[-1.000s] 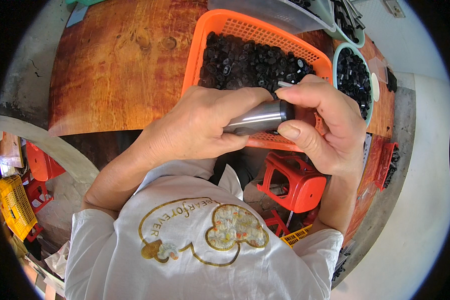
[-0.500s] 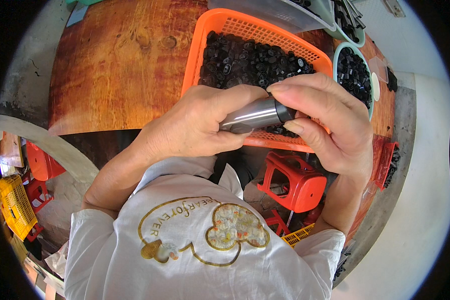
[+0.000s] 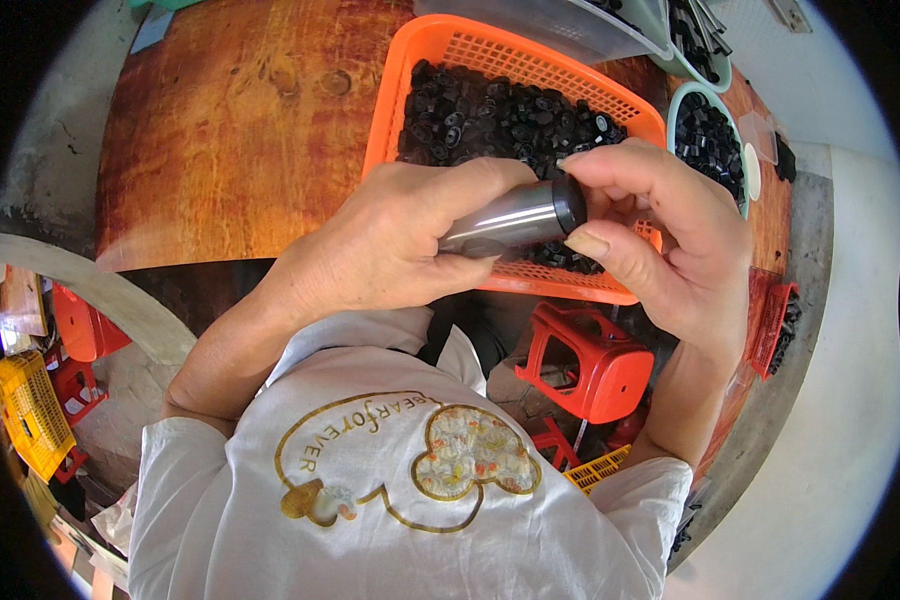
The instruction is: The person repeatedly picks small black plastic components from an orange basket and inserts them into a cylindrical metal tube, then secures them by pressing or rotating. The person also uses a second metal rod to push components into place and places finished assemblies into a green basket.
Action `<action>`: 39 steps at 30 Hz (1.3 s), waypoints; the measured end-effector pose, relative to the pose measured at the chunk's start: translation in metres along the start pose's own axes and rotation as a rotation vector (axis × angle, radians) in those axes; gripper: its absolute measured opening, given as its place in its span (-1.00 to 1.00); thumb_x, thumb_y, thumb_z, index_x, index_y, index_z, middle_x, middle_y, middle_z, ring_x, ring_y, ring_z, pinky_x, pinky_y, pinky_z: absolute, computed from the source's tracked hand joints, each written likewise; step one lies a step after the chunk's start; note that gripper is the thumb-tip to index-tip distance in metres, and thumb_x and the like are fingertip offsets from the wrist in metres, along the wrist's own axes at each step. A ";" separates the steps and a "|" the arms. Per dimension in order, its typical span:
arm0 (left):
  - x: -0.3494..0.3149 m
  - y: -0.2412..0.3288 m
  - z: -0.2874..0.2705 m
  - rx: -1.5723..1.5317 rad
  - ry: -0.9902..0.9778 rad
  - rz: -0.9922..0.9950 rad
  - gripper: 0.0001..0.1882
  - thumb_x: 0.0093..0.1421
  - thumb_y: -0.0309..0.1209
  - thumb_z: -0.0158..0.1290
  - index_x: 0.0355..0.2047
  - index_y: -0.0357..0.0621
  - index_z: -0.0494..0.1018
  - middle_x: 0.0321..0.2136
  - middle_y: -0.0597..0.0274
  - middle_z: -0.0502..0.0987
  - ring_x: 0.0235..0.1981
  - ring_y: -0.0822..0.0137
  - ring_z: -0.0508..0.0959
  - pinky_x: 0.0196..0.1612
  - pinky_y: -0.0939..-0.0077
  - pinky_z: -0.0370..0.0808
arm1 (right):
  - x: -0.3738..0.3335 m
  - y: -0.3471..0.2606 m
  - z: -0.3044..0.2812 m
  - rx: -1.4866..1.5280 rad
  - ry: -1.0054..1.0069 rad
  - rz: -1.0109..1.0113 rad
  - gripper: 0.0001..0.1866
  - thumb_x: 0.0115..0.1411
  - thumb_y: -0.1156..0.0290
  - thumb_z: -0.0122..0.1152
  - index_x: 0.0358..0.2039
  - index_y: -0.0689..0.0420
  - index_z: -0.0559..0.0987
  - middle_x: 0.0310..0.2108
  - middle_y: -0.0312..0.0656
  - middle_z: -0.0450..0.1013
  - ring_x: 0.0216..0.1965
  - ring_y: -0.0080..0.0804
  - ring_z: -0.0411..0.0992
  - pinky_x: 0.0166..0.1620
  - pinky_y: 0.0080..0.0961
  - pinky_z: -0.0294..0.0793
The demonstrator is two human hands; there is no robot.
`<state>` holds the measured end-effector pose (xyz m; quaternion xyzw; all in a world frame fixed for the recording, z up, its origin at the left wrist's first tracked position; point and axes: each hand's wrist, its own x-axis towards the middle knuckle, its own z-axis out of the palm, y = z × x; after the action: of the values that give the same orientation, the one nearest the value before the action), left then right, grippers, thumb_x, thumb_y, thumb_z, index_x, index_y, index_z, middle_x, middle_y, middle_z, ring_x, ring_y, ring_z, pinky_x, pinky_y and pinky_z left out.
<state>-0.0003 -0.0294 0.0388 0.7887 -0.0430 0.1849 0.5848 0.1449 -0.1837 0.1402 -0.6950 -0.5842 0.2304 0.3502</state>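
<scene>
My left hand [image 3: 370, 235] is closed around a shiny dark-grey metal tube [image 3: 505, 222], held nearly level above the orange basket's near side. A black end cap [image 3: 570, 205] sits on the tube's right end. My right hand [image 3: 670, 235] is beside that cap. Its index finger and thumb are spread at the cap's upper and lower edges, and the other fingers are curled behind. Whether either fingertip touches the cap is hard to see. Beyond the hands, the orange basket [image 3: 395, 85] holds a heap of small black plastic parts [image 3: 500, 115].
The basket rests on a wooden table [image 3: 230, 120]. Behind it is a clear plastic bin [image 3: 540, 30]; to its right, a pale green basin [image 3: 677, 110] of black parts. Below the table edge is a red stool [image 3: 610, 380]. Yellow crates [image 3: 30, 410] stand at the far left.
My right fingers have loosened and moved slightly apart around the cap, so more of its end shows. The left hand keeps its hold on the tube.
</scene>
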 end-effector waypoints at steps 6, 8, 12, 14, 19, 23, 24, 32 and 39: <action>0.001 -0.003 0.001 0.186 0.037 0.048 -0.49 -0.10 -0.52 0.19 -0.07 -0.09 0.39 -0.40 0.09 0.54 -0.41 0.01 0.58 -0.43 0.21 0.49 | -0.001 -0.005 0.007 0.077 0.015 0.231 -0.66 0.07 0.53 0.34 -0.13 0.30 0.50 -0.37 -0.28 0.45 -0.36 -0.64 0.40 -0.30 -0.70 0.42; 0.001 -0.003 0.000 0.225 0.023 0.040 -0.48 -0.12 -0.52 0.19 -0.07 -0.09 0.39 -0.39 0.09 0.54 -0.41 0.01 0.57 -0.44 0.20 0.49 | -0.001 -0.003 0.007 0.068 0.003 0.235 -0.66 0.06 0.52 0.35 -0.14 0.30 0.50 -0.36 -0.28 0.44 -0.36 -0.65 0.39 -0.32 -0.70 0.41; 0.001 -0.003 -0.001 0.165 -0.001 0.053 -0.52 -0.07 -0.51 0.21 -0.08 -0.10 0.40 -0.40 0.08 0.55 -0.40 0.00 0.58 -0.42 0.21 0.50 | 0.001 0.001 0.004 -0.019 -0.035 0.076 -0.65 0.05 0.49 0.36 -0.15 0.30 0.50 -0.37 -0.24 0.44 -0.41 -0.59 0.39 -0.36 -0.67 0.39; 0.001 -0.002 -0.001 0.050 -0.029 0.032 -0.54 -0.04 -0.47 0.24 -0.09 -0.11 0.40 -0.40 0.07 0.56 -0.39 0.00 0.59 -0.41 0.24 0.51 | 0.003 0.005 0.001 -0.058 -0.051 -0.049 -0.64 0.04 0.47 0.37 -0.15 0.30 0.51 -0.39 -0.21 0.44 -0.44 -0.54 0.39 -0.38 -0.64 0.38; 0.000 0.000 -0.002 -0.131 -0.097 -0.013 -0.55 -0.01 -0.37 0.29 -0.10 -0.11 0.42 -0.40 0.07 0.57 -0.39 0.00 0.60 -0.40 0.29 0.51 | 0.006 0.008 -0.002 -0.082 -0.077 -0.211 -0.62 0.01 0.43 0.39 -0.17 0.29 0.52 -0.43 -0.16 0.44 -0.48 -0.45 0.39 -0.44 -0.58 0.35; 0.000 -0.001 0.000 -0.098 -0.081 0.017 -0.56 -0.01 -0.39 0.28 -0.10 -0.11 0.42 -0.41 0.06 0.56 -0.39 0.00 0.60 -0.41 0.27 0.51 | 0.005 0.008 -0.003 -0.102 -0.086 -0.202 -0.61 0.00 0.42 0.40 -0.17 0.29 0.53 -0.45 -0.18 0.43 -0.51 -0.47 0.38 -0.47 -0.58 0.34; 0.000 0.000 0.001 -0.057 -0.065 0.032 -0.56 -0.01 -0.38 0.28 -0.10 -0.10 0.42 -0.42 0.07 0.56 -0.40 0.00 0.59 -0.41 0.26 0.51 | 0.005 0.008 -0.003 -0.108 -0.086 -0.179 -0.62 0.01 0.43 0.40 -0.17 0.30 0.52 -0.46 -0.18 0.43 -0.52 -0.48 0.38 -0.47 -0.58 0.34; -0.002 -0.001 0.002 0.322 0.079 0.156 -0.49 -0.04 -0.31 0.28 -0.08 -0.11 0.39 -0.49 0.14 0.54 -0.48 0.07 0.58 -0.50 0.24 0.47 | 0.001 -0.005 0.008 -0.025 0.028 0.091 -0.73 0.11 0.38 0.36 -0.30 0.29 0.53 -0.56 -0.26 0.43 -0.59 -0.64 0.31 -0.53 -0.68 0.27; -0.003 -0.004 0.001 0.346 0.111 0.179 -0.42 -0.14 -0.41 0.30 -0.05 -0.11 0.38 -0.46 0.14 0.55 -0.47 0.08 0.59 -0.48 0.25 0.49 | -0.001 -0.015 0.012 -0.218 0.025 0.204 -0.72 0.13 0.25 0.35 -0.44 0.22 0.53 -0.69 -0.39 0.31 -0.66 -0.65 0.22 -0.57 -0.67 0.20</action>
<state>-0.0012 -0.0299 0.0339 0.8591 -0.0480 0.2840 0.4232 0.1260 -0.1805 0.1433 -0.7875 -0.5275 0.1915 0.2548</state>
